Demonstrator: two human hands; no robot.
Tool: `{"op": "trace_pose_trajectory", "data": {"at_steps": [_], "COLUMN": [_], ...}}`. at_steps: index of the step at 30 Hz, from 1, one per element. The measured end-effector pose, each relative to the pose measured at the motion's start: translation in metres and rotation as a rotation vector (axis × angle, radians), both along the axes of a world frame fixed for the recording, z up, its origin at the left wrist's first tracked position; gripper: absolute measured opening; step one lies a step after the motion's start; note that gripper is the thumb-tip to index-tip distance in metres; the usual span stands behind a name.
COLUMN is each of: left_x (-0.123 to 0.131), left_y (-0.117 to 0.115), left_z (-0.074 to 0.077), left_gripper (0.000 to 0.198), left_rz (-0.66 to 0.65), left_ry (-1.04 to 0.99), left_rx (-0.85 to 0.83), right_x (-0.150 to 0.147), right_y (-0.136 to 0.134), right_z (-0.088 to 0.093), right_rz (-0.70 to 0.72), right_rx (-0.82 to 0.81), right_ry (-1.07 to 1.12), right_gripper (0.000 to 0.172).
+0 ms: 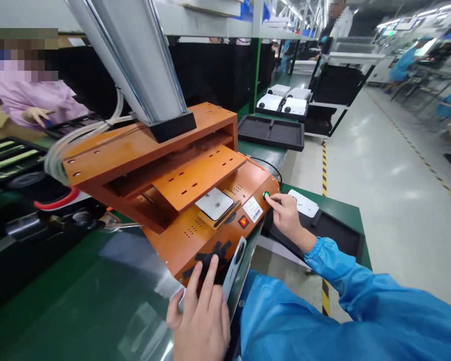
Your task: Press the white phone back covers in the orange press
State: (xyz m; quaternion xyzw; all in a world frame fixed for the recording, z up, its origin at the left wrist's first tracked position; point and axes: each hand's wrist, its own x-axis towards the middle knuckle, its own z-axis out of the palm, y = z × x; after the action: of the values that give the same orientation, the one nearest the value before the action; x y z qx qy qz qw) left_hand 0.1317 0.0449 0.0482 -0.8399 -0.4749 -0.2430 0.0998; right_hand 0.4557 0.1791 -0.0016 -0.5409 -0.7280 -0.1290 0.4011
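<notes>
An orange press machine [206,220] stands on the green bench in front of me. Under its raised plate [206,175] lies a white flat panel [215,203] with rounded corners and small dark marks. My right hand [286,218] rests its index fingertip on the green button [266,195] at the right of the front panel; it holds nothing. Two outstretched fingers of my left hand [203,316] touch a black taped spot [213,254] at the left of that panel. Beside this hand, a pale flat piece [235,265] with a dark oval stands on edge against the machine.
Right of the press, a black tray [338,233] holds another white panel [303,203]. Farther back are a black divided tray [270,131] and several white boxy units [295,105]. A metal cylinder [135,55] rises above the press. Across the bench sits a person in pink [41,100].
</notes>
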Motion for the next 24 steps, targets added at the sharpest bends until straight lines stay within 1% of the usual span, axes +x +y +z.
{"op": "trace_pose_trajectory", "data": {"at_steps": [2,3,5,6,7,8,9,10,11,12,13,14,15,16,17,19,21,22,24], "left_x": [0.005,0.008,0.018,0.025,0.033,0.041,0.050,0.058,0.065,0.070,0.073,0.074,0.073,0.071,0.068,0.062,0.060,0.060,0.061], "left_y": [-0.010,-0.016,-0.030,-0.036,-0.041,-0.044,-0.046,-0.047,-0.046,-0.045,-0.044,-0.044,-0.043,-0.044,-0.045,-0.048,-0.053,-0.055,-0.059], "left_z": [0.003,0.003,0.000,-0.003,-0.008,-0.013,-0.019,-0.026,-0.032,-0.037,-0.042,-0.047,-0.050,-0.053,-0.055,-0.059,-0.061,-0.063,-0.064], "left_gripper": [0.013,0.013,0.014,0.015,0.017,0.019,0.021,0.023,0.023,0.024,0.029,0.040,0.050,0.055,0.054,0.043,0.033,0.030,0.027], "left_rz": [0.020,0.031,0.045,0.042,0.027,0.003,-0.022,-0.043,-0.064,-0.085,-0.104,-0.129,-0.159,-0.190,-0.227,-0.298,-0.341,-0.354,-0.355], "left_ry": [-0.069,-0.127,-0.268,-0.334,-0.387,-0.427,-0.451,-0.459,-0.449,-0.419,-0.376,-0.328,-0.288,-0.264,-0.255,-0.272,-0.323,-0.352,-0.406], "left_rx": [-0.037,-0.047,-0.062,-0.074,-0.099,-0.141,-0.192,-0.240,-0.275,-0.299,-0.308,-0.311,-0.316,-0.324,-0.332,-0.336,-0.336,-0.344,-0.374], "right_x": [-0.001,-0.002,-0.009,-0.016,-0.024,-0.034,-0.043,-0.051,-0.056,-0.056,-0.049,-0.036,-0.016,0.009,0.038,0.095,0.142,0.158,0.177], "right_y": [-0.008,-0.018,-0.050,-0.070,-0.092,-0.114,-0.133,-0.149,-0.160,-0.165,-0.164,-0.158,-0.149,-0.136,-0.121,-0.092,-0.063,-0.050,-0.026], "right_z": [0.002,0.003,0.002,0.000,-0.004,-0.009,-0.016,-0.024,-0.033,-0.043,-0.053,-0.062,-0.070,-0.076,-0.080,-0.082,-0.082,-0.081,-0.082], "right_rz": [0.050,0.098,0.278,0.398,0.526,0.618,0.662,0.655,0.604,0.515,0.380,0.221,0.049,-0.132,-0.236,-0.363,-0.473,-0.518,-0.570], "right_rx": [0.015,0.022,-0.033,-0.112,-0.236,-0.375,-0.508,-0.604,-0.639,-0.629,-0.593,-0.543,-0.512,-0.515,-0.516,-0.528,-0.551,-0.568,-0.611], "right_ry": [0.112,0.186,0.318,0.367,0.402,0.452,0.522,0.606,0.688,0.743,0.753,0.725,0.656,0.552,0.503,0.439,0.357,0.313,0.223], "right_gripper": [0.043,0.038,0.031,0.034,0.042,0.050,0.052,0.051,0.047,0.043,0.040,0.037,0.037,0.042,0.049,0.058,0.057,0.053,0.042]}}
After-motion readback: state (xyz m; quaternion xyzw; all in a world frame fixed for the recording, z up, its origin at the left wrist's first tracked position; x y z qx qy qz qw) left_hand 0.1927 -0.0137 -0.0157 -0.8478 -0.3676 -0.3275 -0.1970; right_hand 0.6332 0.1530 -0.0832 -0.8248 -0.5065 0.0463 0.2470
